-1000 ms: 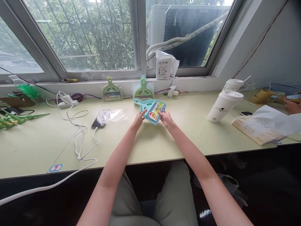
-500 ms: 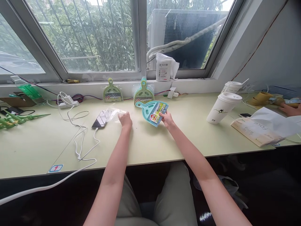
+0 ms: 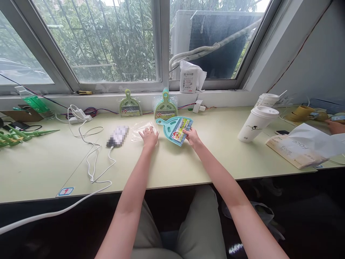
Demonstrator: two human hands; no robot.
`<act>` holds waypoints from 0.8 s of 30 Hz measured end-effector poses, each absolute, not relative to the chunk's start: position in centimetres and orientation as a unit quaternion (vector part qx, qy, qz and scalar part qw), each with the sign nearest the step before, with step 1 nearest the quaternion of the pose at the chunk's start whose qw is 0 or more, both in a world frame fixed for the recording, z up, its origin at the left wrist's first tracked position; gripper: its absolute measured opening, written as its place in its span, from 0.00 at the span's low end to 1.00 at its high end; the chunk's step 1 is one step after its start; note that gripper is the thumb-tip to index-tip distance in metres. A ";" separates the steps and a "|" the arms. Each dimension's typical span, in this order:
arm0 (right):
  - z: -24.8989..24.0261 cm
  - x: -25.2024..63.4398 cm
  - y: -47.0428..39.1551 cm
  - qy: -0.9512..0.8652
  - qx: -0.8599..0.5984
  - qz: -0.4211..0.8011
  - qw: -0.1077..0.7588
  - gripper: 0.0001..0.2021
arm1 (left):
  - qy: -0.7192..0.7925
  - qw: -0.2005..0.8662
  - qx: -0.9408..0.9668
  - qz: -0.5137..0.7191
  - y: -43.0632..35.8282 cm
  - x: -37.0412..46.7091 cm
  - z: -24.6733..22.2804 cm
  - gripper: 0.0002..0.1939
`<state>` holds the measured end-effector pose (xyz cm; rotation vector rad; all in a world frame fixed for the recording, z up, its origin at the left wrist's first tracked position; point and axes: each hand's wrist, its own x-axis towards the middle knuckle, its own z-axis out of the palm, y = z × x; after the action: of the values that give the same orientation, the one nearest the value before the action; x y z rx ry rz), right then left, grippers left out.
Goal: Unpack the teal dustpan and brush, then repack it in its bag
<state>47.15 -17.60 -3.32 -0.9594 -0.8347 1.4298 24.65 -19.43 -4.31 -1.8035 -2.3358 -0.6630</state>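
Note:
With fingers spread, my left hand (image 3: 149, 136) rests at a clear plastic bag (image 3: 137, 132) lying on the table. My right hand (image 3: 192, 136) grips the brush end of a light-blue mini dustpan and brush set (image 3: 172, 128), which has a yellow printed label. Its handle points left, toward the window side of my left hand. Behind it, a green dustpan set (image 3: 165, 106) in clear wrapping leans on the wall, with others apparently stacked behind it. Another wrapped green dustpan set (image 3: 129, 105) leans to its left.
A phone (image 3: 118, 136) on a white cable (image 3: 93, 169) lies left of the bag. White paper cups (image 3: 256, 124) and a tissue pack (image 3: 299, 149) stand to the right. A green bottle (image 3: 35, 102) and green plastic pieces (image 3: 18, 136) are far left. Another person's hand (image 3: 335, 126) shows at the right edge.
My left hand has opened from a fist and shifted slightly right. The clear bag has moved right, off the phone, and lies flatter. My right hand stays on the dustpan set.

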 end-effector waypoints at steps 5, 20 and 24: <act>-3.0 47.0 -17.8 -0.374 -0.413 0.616 0.557 0.10 | -0.717 -0.004 -0.682 -0.143 -19.4 24.7 -4.5 0.24; -3.7 46.7 -17.9 -0.365 -0.484 0.584 0.540 0.10 | -0.745 0.050 -0.656 -0.107 -19.7 24.4 -3.4 0.20; -4.0 46.3 -17.8 -0.360 -0.470 0.586 0.554 0.11 | -0.741 0.063 -0.646 -0.171 -19.9 24.6 -3.1 0.25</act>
<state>46.33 -17.79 -4.03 -1.1096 -0.8505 1.3847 24.60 -19.95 -3.06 -1.9535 -2.2397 -0.5153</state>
